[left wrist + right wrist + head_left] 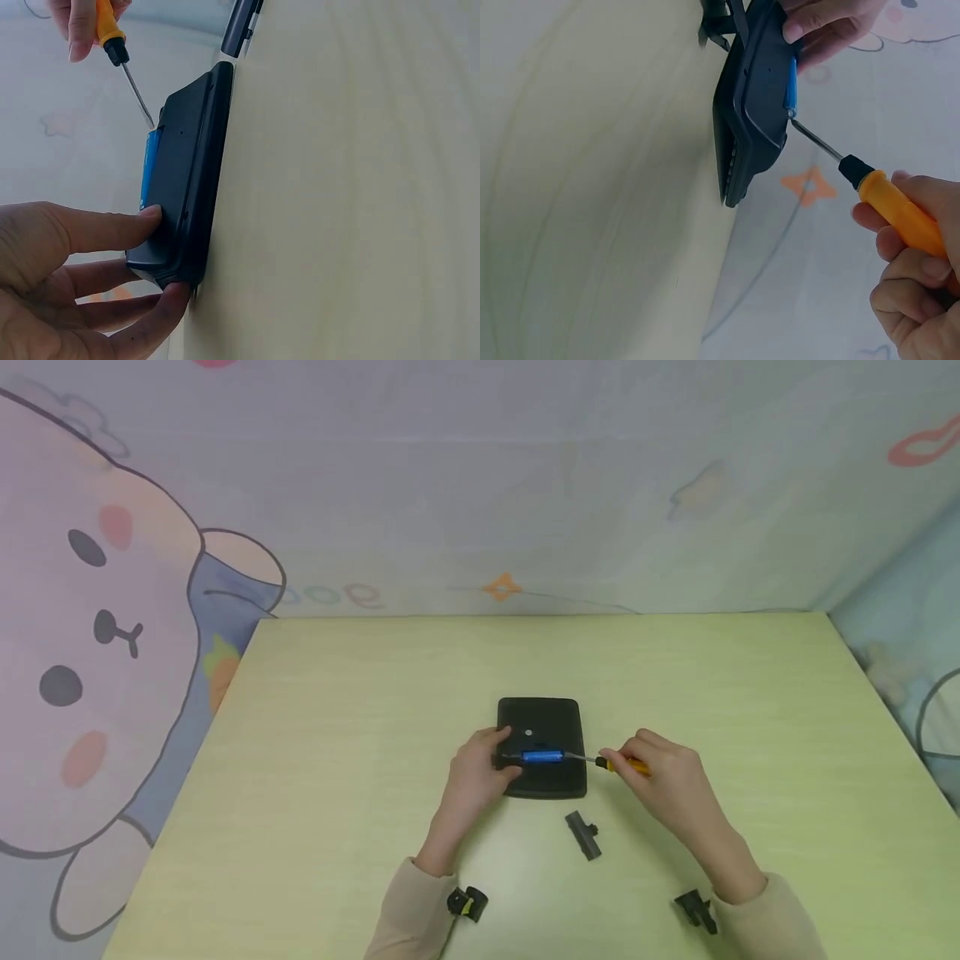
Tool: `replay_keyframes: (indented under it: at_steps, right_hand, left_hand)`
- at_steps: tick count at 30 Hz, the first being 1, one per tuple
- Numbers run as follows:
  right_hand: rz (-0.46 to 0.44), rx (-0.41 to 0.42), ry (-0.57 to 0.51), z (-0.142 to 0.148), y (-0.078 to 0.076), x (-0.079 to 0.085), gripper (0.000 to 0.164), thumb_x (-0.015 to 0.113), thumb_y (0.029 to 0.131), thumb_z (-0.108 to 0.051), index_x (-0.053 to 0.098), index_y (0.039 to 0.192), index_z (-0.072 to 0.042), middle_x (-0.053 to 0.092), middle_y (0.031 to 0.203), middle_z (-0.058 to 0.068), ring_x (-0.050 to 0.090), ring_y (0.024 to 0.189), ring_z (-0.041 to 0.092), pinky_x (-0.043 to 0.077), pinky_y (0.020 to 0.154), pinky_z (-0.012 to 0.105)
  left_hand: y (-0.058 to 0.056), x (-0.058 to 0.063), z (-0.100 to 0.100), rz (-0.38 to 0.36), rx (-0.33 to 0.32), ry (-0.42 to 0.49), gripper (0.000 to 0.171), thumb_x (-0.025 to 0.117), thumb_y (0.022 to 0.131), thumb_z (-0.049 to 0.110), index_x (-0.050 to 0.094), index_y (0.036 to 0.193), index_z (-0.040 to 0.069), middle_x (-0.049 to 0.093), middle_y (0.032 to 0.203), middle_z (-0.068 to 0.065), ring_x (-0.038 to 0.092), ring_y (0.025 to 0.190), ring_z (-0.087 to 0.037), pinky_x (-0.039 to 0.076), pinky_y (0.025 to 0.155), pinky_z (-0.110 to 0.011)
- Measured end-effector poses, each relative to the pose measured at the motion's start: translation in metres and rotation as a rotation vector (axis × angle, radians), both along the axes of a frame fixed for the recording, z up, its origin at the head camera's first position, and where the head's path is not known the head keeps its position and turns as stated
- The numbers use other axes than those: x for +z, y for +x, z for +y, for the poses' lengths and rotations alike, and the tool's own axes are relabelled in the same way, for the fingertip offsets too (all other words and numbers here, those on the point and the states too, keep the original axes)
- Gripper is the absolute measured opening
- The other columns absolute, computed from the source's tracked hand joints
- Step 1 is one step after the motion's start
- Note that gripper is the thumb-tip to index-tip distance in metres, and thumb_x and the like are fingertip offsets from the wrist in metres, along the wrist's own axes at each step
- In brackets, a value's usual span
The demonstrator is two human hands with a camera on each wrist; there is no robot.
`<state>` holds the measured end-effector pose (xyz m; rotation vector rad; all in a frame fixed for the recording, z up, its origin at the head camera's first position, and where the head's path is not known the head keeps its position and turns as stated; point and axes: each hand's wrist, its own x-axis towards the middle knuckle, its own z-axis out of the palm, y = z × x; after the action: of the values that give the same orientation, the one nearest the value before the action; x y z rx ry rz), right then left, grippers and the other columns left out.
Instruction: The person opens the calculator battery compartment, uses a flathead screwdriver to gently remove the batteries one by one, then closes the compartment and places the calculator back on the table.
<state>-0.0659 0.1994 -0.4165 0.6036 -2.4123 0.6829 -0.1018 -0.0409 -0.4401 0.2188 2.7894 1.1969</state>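
Note:
A black calculator (pixel 551 718) lies face down on the table, its battery slot facing up. Inside the slot sits a blue cylindrical battery (pixel 542 757). My left hand (pixel 474 774) grips the calculator's left edge, the thumb and fingers spread around it. From the other side, my right hand (pixel 670 781) holds a screwdriver (pixel 900 214) by its yellow handle. The metal tip reaches the right end of the battery, right at the slot's edge. A dark grey battery cover (pixel 583 836) lies on the table just below the calculator.
The pale wooden table (pixel 337 735) extends on all sides of the calculator. Behind it hangs a printed curtain (pixel 450 510) with a large cartoon animal at the left. Black camera mounts (pixel 468 903) are on both wrists.

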Motion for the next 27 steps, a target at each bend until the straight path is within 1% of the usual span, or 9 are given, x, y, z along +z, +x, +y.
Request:
replay_keyframes:
  at_steps: [4,10,12,14,17,18,20,23,27]
  right_hand:
    - [0.009,0.007,0.032,-0.004,0.001,-0.002,0.022,0.082,0.069,-0.005,0.061,0.063,-0.010,0.051,0.060,-0.005,0.039,0.051,-0.001,0.033,0.045,0.010]
    - [0.033,0.004,0.033,-0.007,-0.001,-0.006,0.021,0.079,0.075,-0.009,0.063,0.063,-0.010,0.052,0.060,-0.005,0.043,0.050,0.000,0.037,0.046,0.011]
    - [0.049,0.014,0.000,-0.007,-0.003,-0.008,0.026,0.073,0.085,-0.019,0.063,0.062,-0.009,0.053,0.061,-0.004,0.044,0.051,0.001,0.038,0.047,0.012]
    - [0.068,0.020,-0.039,-0.005,-0.004,-0.011,0.039,0.062,0.093,-0.031,0.064,0.062,-0.009,0.054,0.060,-0.004,0.045,0.051,0.001,0.039,0.048,0.012]
    - [0.086,0.025,-0.086,-0.004,-0.004,-0.015,0.055,0.045,0.098,-0.045,0.064,0.061,-0.008,0.055,0.059,-0.004,0.044,0.050,0.002,0.038,0.047,0.012]
    - [0.089,0.025,-0.092,-0.004,-0.005,-0.015,0.057,0.044,0.098,-0.046,0.064,0.060,-0.009,0.054,0.059,-0.004,0.043,0.050,0.002,0.038,0.047,0.011]
    - [0.090,0.027,-0.099,-0.004,-0.005,-0.017,0.056,0.046,0.098,-0.045,0.064,0.060,-0.008,0.054,0.058,-0.004,0.042,0.050,0.002,0.037,0.046,0.011]
    - [0.091,0.039,-0.110,-0.004,-0.006,-0.017,0.045,0.057,0.096,-0.036,0.065,0.061,-0.008,0.054,0.058,-0.003,0.043,0.049,0.003,0.038,0.047,0.012]
    - [0.089,0.055,-0.135,-0.004,-0.006,-0.017,0.025,0.071,0.085,-0.015,0.065,0.062,-0.007,0.054,0.059,-0.003,0.043,0.050,0.004,0.038,0.047,0.012]
  left_hand:
    - [0.000,0.000,0.000,0.008,0.007,-0.003,0.055,0.076,0.079,0.011,0.058,0.131,0.001,0.056,0.134,-0.022,0.056,0.119,-0.038,0.048,0.096,-0.052]
    - [0.000,0.001,-0.001,0.026,0.010,0.008,0.055,0.077,0.079,0.010,0.058,0.130,0.000,0.057,0.133,-0.022,0.059,0.114,-0.036,0.049,0.093,-0.051]
    - [0.000,0.001,-0.001,0.026,0.013,0.011,0.055,0.077,0.079,0.010,0.058,0.130,-0.001,0.057,0.133,-0.022,0.059,0.114,-0.036,0.049,0.094,-0.051]
    - [0.000,0.001,-0.001,0.024,0.013,0.009,0.055,0.077,0.079,0.010,0.058,0.130,0.000,0.056,0.133,-0.022,0.058,0.117,-0.037,0.048,0.096,-0.051]
    - [0.000,0.001,0.000,0.018,0.014,0.009,0.055,0.076,0.079,0.010,0.058,0.130,0.000,0.056,0.133,-0.022,0.057,0.118,-0.038,0.048,0.097,-0.051]
    - [0.000,0.001,0.000,0.016,0.014,0.007,0.055,0.076,0.079,0.010,0.058,0.130,0.000,0.056,0.134,-0.022,0.057,0.119,-0.038,0.047,0.098,-0.051]
    - [0.000,0.002,0.000,0.014,0.016,0.009,0.055,0.076,0.079,0.010,0.057,0.130,0.000,0.056,0.134,-0.022,0.057,0.119,-0.038,0.047,0.097,-0.051]
    - [0.000,0.002,0.000,0.013,0.020,0.014,0.056,0.076,0.079,0.010,0.057,0.130,-0.001,0.056,0.134,-0.022,0.057,0.118,-0.038,0.047,0.097,-0.051]
    - [0.001,0.003,-0.001,0.017,0.022,0.021,0.055,0.076,0.079,0.009,0.057,0.130,-0.002,0.056,0.133,-0.022,0.056,0.120,-0.039,0.046,0.098,-0.052]
